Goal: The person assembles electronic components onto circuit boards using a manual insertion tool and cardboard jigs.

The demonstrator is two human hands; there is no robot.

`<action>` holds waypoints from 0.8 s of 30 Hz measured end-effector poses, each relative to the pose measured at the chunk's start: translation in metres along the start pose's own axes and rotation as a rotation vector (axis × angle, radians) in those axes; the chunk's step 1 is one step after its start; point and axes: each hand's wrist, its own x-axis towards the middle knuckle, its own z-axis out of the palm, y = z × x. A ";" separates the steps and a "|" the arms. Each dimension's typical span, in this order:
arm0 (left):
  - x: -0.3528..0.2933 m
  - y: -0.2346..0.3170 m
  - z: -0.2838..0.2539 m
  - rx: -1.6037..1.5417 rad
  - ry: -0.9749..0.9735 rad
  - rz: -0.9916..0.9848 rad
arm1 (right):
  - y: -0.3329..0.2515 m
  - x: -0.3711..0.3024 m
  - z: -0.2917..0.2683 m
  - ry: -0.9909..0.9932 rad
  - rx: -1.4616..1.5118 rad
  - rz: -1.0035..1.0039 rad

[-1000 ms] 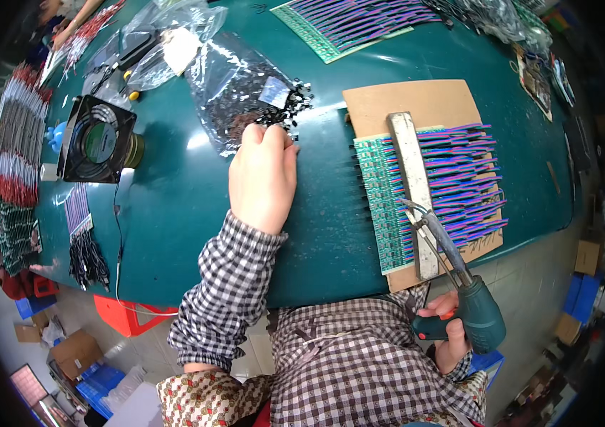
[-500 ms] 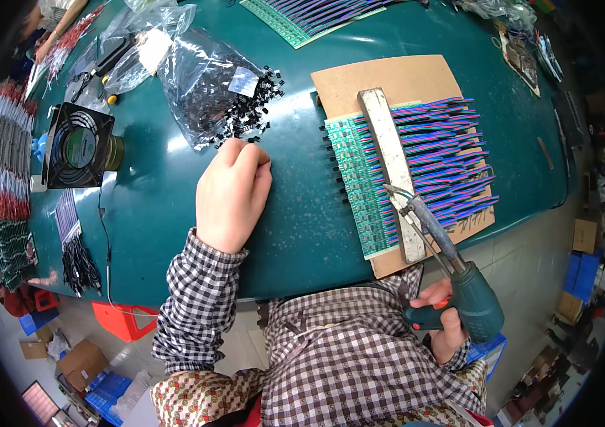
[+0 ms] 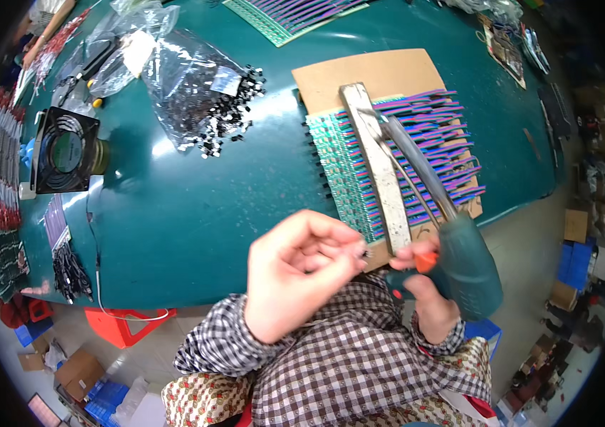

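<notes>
My left hand (image 3: 299,274) is closed in a pinch just left of the boards' near corner. A small black connector (image 3: 366,254) shows at its fingertips. My right hand (image 3: 430,302) grips a dark green soldering gun (image 3: 470,270) with an orange trigger, its metal tip pointing up and left over the white-painted bar (image 3: 392,203). That worn bar lies across a panel of green circuit boards (image 3: 341,167) with rows of blue, red and purple wires (image 3: 441,153) running rightward. Black connectors line the panel's left edge. Cardboard (image 3: 366,67) lies beneath it all.
A clear plastic bag (image 3: 178,85) spills loose black connectors (image 3: 227,117) onto the green table (image 3: 195,228). Left stands a black fan (image 3: 67,149), near wire bundles (image 3: 67,263) and stacked boards. Another wired panel (image 3: 274,21) lies at the back. A red stool (image 3: 121,327) stands below the table edge.
My left hand has come from the connector pile toward me and right, to the near corner of the boards, with a small connector in its fingertips. The soldering gun's tip has moved farther up the bar.
</notes>
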 end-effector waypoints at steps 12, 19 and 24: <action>-0.014 -0.023 0.031 -0.029 0.006 0.150 | -0.001 -0.006 0.007 0.096 -0.002 0.046; -0.019 -0.028 0.019 0.049 -0.088 0.032 | 0.002 -0.006 0.011 0.077 -0.010 0.055; -0.016 -0.033 0.005 0.023 -0.015 0.121 | -0.005 -0.008 0.015 0.157 -0.006 0.108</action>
